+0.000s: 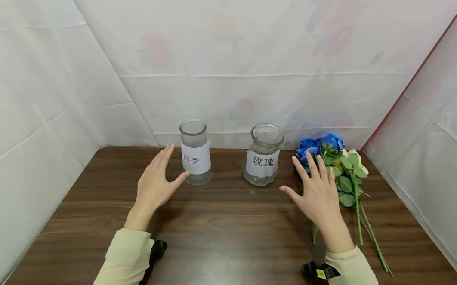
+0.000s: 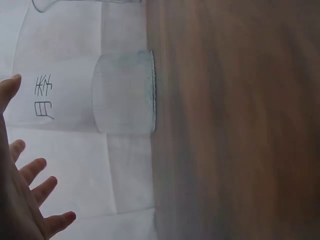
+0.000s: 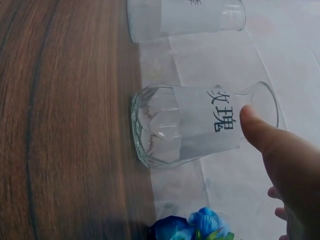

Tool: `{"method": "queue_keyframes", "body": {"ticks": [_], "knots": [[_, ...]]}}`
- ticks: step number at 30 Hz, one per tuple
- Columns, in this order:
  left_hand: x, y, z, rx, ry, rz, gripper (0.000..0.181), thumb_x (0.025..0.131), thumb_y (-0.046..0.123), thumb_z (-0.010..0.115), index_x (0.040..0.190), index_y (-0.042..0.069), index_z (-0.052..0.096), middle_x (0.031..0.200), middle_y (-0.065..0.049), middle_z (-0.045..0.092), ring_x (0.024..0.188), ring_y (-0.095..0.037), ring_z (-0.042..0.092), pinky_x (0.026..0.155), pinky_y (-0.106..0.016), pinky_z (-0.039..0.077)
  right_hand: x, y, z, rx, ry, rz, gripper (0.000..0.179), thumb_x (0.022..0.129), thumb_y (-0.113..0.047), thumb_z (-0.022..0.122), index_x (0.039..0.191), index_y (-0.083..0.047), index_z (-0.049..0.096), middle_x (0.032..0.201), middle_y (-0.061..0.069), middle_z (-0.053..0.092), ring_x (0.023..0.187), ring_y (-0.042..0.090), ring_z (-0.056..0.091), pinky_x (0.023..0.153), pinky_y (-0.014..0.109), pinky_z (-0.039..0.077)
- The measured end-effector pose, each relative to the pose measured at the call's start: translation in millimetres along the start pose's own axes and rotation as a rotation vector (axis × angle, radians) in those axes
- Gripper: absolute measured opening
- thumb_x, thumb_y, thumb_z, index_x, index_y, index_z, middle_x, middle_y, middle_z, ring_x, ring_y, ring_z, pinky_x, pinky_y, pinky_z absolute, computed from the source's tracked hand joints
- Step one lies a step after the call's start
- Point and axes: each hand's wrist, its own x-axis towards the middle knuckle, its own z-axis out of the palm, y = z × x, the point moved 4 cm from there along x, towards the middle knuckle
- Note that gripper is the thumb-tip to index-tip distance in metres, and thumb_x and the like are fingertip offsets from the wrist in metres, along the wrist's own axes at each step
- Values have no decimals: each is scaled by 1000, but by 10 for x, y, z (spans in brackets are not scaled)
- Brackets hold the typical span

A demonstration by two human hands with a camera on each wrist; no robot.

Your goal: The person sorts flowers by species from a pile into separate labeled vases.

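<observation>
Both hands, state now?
Left hand: open, holding nothing, near the straight glass vase.
Right hand: open, holding nothing, near the blue flowers.

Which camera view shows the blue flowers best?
The head view: it shows the most of the blue flowers, though fingers of the right hand cover a little of them. The right wrist view catches only part of them, cut off at its bottom edge; the left wrist view shows none.

Dark wood-grain tabletop (image 1: 224, 228), white fabric backdrop (image 1: 233, 43).
Backdrop creased, faded pink floral print (image 1: 155, 50); red edging (image 1: 409, 83) slants along its right side.
</observation>
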Motion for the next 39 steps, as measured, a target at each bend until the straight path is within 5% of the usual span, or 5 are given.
{"method": "queue_keyframes", "body": {"ticks": [9,19,25,33,39], "knots": [[152,39,182,-350,-71,-148,83,93,65,52,159,39,9,164,-2,18,147,-37,20,99,-79,18,-3,15,-31,13,-25,20,88,87,-62,65,158,-26,28,162,15,21,148,40,15,112,67,14],[303,93,297,-766,-101,-139,70,102,44,51,159,19,19,160,-12,26,147,-29,23,116,-53,21,-9,-22,-102,127,-47,43,82,92,-55,64,158,-24,26,160,16,25,145,41,23,111,65,19],[321,106,292,-855,-103,-191,66,103,40,50,158,15,24,158,-14,31,146,-29,24,118,-49,19,-43,6,-221,279,21,145,65,98,-41,62,153,-15,39,153,18,39,137,42,38,105,63,33],[303,132,273,-876,-133,-153,67,104,32,53,158,12,20,156,-17,33,143,-32,29,116,-49,23,-160,276,-540,392,63,277,48,102,-32,57,144,-9,51,139,23,53,124,46,49,86,63,43],[287,149,245,-859,-143,-144,70,103,33,53,159,13,17,158,-17,28,145,-32,26,117,-50,21,-292,661,-651,418,114,324,37,101,-23,59,133,-5,61,119,23,65,94,38,62,69,37,47]]}}
